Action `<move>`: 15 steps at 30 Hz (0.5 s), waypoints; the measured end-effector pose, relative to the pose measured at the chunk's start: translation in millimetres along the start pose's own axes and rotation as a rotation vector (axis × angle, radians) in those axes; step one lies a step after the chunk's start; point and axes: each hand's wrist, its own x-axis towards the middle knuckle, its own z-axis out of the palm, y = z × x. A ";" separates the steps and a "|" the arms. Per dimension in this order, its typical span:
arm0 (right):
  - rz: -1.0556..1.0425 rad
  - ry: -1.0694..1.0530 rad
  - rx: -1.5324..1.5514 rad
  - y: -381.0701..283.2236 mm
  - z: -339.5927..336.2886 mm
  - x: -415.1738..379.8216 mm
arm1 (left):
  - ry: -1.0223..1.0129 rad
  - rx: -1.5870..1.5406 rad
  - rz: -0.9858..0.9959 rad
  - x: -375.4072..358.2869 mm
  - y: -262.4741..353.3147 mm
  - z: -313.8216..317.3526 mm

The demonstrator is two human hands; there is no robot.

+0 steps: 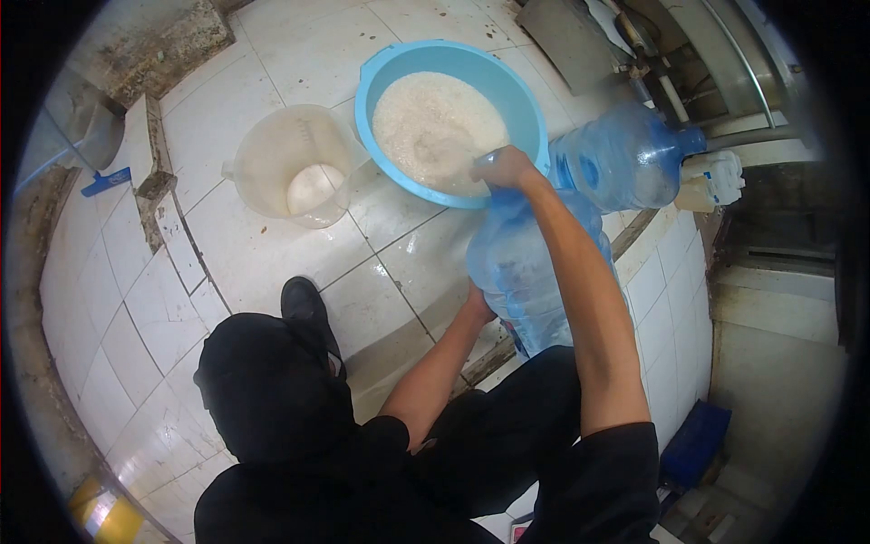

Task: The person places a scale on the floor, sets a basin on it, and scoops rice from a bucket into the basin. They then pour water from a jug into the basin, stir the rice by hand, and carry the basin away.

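Note:
A large clear blue water jug [521,263] is tilted with its mouth over the rim of a light-blue basin [373,140]. My right hand [507,170] is closed around the jug's neck. Lower down, my left hand [480,304] holds the side of the jug near its base, most of its fingers hidden behind it. White grains that look like rice [444,118] fill much of the basin, and the surface is disturbed and cloudy near the jug's mouth.
A translucent measuring pitcher [294,168] with a little whitish content stands left of the basin. Another blue water jug [625,159] lies to the right, near a white plastic container [711,179]. A blue squeegee [106,182] is at the far left of the tiled floor [317,249].

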 end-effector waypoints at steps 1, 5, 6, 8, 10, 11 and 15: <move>-0.003 -0.024 0.010 -0.5 -1.4 -0.5 | 0.006 -0.076 -0.075 1.6 0.1 -4.8; -0.026 0.028 0.006 0.9 0.0 -2.8 | -0.013 0.185 0.126 -5.9 -1.7 11.6; -0.028 0.026 0.006 2.2 1.5 -0.4 | -0.005 0.091 0.088 -0.2 -3.9 4.8; -0.031 0.058 -0.009 6.8 5.1 6.3 | 0.003 -0.003 0.051 5.0 -5.3 -5.8; -0.005 0.018 -0.015 -1.3 -0.9 -3.9 | -0.057 0.314 0.183 1.2 -7.2 -5.4; 0.019 -0.021 -0.020 -5.8 -3.8 -9.0 | -0.074 0.417 0.229 -0.2 -8.3 -4.6; -0.018 0.034 -0.077 0.6 0.5 -0.9 | -0.068 0.527 0.329 -8.8 -2.0 12.3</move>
